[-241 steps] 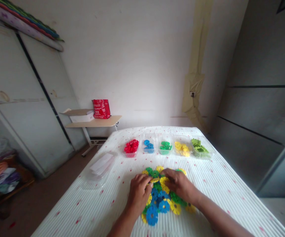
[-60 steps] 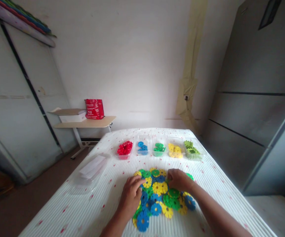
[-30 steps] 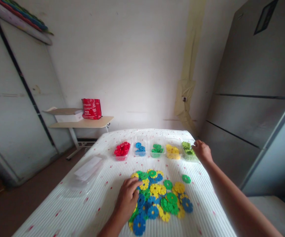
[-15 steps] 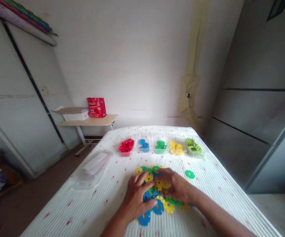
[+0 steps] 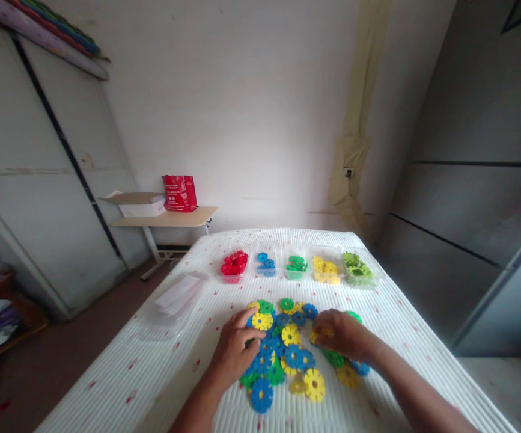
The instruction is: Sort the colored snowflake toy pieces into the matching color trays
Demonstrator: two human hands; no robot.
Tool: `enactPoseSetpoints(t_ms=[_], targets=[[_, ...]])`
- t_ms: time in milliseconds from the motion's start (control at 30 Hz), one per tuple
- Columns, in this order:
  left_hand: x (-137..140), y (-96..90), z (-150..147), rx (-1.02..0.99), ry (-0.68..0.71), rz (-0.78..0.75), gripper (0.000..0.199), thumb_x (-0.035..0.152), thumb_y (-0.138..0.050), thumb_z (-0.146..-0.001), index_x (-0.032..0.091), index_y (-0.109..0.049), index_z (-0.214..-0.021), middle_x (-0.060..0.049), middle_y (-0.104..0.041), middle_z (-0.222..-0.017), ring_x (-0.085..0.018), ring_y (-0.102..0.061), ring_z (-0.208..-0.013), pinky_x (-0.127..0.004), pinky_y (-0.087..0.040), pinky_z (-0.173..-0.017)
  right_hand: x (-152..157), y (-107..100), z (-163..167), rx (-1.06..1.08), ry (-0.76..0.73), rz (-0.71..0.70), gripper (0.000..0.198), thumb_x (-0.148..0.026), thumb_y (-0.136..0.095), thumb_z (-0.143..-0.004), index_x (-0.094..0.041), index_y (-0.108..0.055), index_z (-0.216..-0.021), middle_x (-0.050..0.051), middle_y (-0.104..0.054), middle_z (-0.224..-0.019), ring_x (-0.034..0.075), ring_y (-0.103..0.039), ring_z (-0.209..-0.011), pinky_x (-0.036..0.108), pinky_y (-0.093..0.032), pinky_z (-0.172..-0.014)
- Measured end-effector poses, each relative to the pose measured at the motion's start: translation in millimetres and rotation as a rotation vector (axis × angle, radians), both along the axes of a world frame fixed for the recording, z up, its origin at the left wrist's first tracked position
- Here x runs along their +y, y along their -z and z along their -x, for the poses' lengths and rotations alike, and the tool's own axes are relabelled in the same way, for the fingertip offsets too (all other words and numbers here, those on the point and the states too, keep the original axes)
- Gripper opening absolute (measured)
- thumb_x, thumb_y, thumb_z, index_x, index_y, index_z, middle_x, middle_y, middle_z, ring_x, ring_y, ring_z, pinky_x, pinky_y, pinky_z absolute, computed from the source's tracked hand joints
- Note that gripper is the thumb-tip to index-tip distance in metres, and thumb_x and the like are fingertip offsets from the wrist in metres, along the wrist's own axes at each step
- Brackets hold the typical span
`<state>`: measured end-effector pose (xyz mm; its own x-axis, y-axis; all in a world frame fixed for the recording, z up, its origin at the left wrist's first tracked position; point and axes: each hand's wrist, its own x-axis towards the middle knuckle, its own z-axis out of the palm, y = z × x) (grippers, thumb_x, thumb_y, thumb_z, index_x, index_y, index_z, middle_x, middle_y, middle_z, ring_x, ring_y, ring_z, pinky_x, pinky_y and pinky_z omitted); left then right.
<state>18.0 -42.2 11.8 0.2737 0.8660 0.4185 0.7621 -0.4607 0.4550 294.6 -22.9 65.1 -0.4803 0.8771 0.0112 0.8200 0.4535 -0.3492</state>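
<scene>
A spread of blue, yellow and green notched plastic discs (image 5: pixel 293 356) lies on the table in front of me. My left hand (image 5: pixel 235 344) rests at the left side of the spread, fingers apart, its tips close to a yellow disc (image 5: pixel 262 321). My right hand (image 5: pixel 342 332) is at the right side, fingers curled down around a yellow notched disc (image 5: pixel 323 332). Green discs (image 5: pixel 333 358) lie just under that hand, partly hidden by it. A single blue disc (image 5: pixel 261 396) sits at the near edge of the spread.
Clear boxes stand in a row behind, holding red pieces (image 5: pixel 234 263), blue pieces (image 5: pixel 266 264), green pieces (image 5: pixel 296 264), yellow pieces (image 5: pixel 326 269) and light-green pieces (image 5: pixel 357 265). A clear plastic container (image 5: pixel 161 325) lies to the left. A side table (image 5: pixel 192 217) holds a red bag (image 5: pixel 179 193).
My hands have moved apart, left hand leftward and right hand rightward. The discs between them are now uncovered and more spread out. The view has shifted slightly.
</scene>
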Motion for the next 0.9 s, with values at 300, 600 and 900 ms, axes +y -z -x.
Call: enactPoseSetpoints(t_ms=[300, 600, 900], targets=[[8.5, 11.2, 11.4, -0.098, -0.101, 0.020, 0.044, -0.003, -0.041, -0.063, 0.023, -0.072, -0.080, -0.006, -0.058, -0.121, -0.020, -0.053, -0.113, -0.040, -0.041, -0.099, 9.0, 8.3, -3.9, 0.004, 0.046, -0.146, 0.028, -0.006, -0.047, -0.068, -0.019, -0.066, -0.084, 0.006, -0.065, -0.089, 0.020, -0.059, -0.089, 0.029, -0.045, -0.079], [3.5, 7.1, 7.0, 0.060, 0.013, 0.035, 0.031, 0.035, -0.056, -0.077, 0.029, -0.066, -0.105, -0.007, -0.054, -0.127, -0.027, -0.049, -0.116, -0.046, -0.040, -0.097, -4.2, 11.8, 34.8, 0.103, -0.329, -0.162, 0.041, -0.037, -0.057, -0.079, -0.026, -0.058, -0.118, 0.008, -0.047, -0.134, 0.027, -0.043, -0.119, 0.042, -0.037, -0.096], [-1.6, 1.8, 6.0, 0.034, 0.033, 0.129, 0.036, 0.024, -0.063, -0.069, 0.029, -0.067, -0.104, -0.006, -0.047, -0.135, -0.029, -0.043, -0.122, -0.046, -0.034, -0.102, 6.6, 12.0, 9.4, -0.013, -0.206, -0.059, 0.025, -0.023, -0.058, -0.072, -0.028, -0.069, -0.094, 0.004, -0.058, -0.121, 0.023, -0.052, -0.111, 0.034, -0.041, -0.089]])
